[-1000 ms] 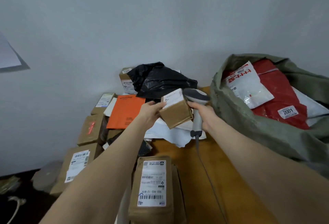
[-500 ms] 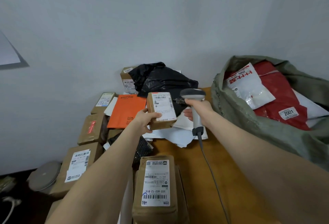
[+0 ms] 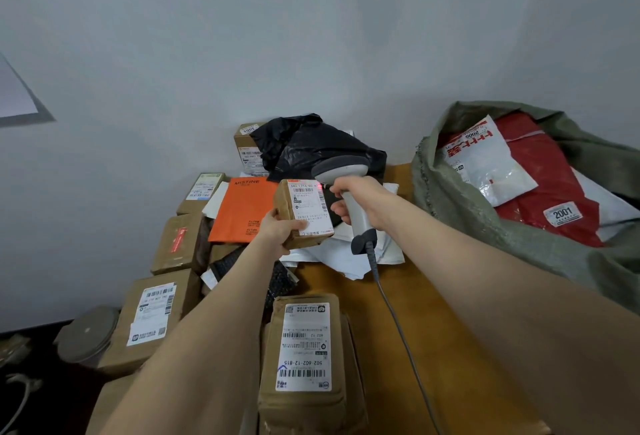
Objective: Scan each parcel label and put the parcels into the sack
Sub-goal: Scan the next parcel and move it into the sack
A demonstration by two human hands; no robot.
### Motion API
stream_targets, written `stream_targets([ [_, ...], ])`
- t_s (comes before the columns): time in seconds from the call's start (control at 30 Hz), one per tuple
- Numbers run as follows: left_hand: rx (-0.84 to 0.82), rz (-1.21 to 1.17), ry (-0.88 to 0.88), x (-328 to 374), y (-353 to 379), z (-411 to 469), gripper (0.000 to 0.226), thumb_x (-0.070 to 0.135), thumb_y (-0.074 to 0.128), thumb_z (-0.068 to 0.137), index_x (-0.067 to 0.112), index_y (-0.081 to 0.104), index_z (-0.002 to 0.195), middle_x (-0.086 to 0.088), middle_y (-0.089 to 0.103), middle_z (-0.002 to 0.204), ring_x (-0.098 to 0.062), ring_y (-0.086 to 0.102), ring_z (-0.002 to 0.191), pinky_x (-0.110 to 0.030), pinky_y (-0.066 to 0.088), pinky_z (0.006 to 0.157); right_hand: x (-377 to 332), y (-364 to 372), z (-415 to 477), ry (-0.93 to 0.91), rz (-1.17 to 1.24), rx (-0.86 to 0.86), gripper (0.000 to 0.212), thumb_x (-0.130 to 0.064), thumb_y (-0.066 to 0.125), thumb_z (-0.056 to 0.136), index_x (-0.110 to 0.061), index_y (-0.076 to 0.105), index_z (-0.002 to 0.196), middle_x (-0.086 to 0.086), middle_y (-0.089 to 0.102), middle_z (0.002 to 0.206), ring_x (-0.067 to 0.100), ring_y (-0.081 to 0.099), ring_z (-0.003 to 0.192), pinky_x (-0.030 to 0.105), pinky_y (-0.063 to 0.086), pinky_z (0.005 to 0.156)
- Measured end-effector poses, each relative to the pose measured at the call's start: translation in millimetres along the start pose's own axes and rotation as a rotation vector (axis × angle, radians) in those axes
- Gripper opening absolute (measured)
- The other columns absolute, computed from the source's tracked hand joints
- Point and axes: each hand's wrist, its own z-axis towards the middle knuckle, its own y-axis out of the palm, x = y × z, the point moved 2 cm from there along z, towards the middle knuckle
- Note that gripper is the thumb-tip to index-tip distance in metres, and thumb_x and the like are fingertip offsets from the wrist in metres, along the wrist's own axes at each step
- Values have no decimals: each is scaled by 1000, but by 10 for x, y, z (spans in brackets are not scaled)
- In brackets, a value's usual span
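My left hand (image 3: 281,229) grips a small brown parcel (image 3: 304,213) by its lower left corner, its white label turned up toward me. My right hand (image 3: 356,200) holds a grey handheld scanner (image 3: 341,168) by the handle, its head just above the parcel's upper right corner. A red spot of scanner light lies on the label's top edge. The green sack (image 3: 485,223) stands open at the right, with red and white mailers (image 3: 540,175) inside.
More brown parcels (image 3: 304,358) lie on the wooden table (image 3: 408,324) in front and to the left. An orange mailer (image 3: 242,209), a black bag (image 3: 311,147) and white bags sit behind the hands. The scanner cable (image 3: 398,324) trails toward me. A grey round object (image 3: 88,332) is at lower left.
My left hand turned the small parcel so its label faces up. The scanner moved closer over the label, and a red light now falls on it.
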Motion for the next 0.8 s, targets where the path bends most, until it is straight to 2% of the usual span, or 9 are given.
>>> stream_targets([
  [0.13, 21, -4, -4, -5, -17, 30, 89, 2, 74, 80, 15, 23, 151, -13, 46, 141, -37, 46, 126, -59, 39, 100, -13, 25, -33, -8, -27, -27, 10, -16, 59, 91, -7, 59, 87, 9, 63, 67, 14, 56, 55, 25, 49, 55],
  [0.63, 40, 9, -24, -39, -69, 124, 73, 3, 72, 81, 12, 36, 143, -14, 50, 137, -39, 46, 125, -63, 37, 102, -59, 60, -81, -24, -80, -54, 12, -16, 58, 91, -9, 57, 82, 7, 59, 65, 12, 53, 53, 24, 48, 54],
  [0.8, 34, -2, -32, -26, -74, 124, 75, 5, 74, 80, 12, 35, 144, -14, 49, 138, -38, 46, 125, -64, 38, 101, -50, 45, -25, -26, -56, -8, 9, -16, 61, 91, -8, 61, 93, 9, 65, 69, 12, 57, 53, 25, 50, 57],
])
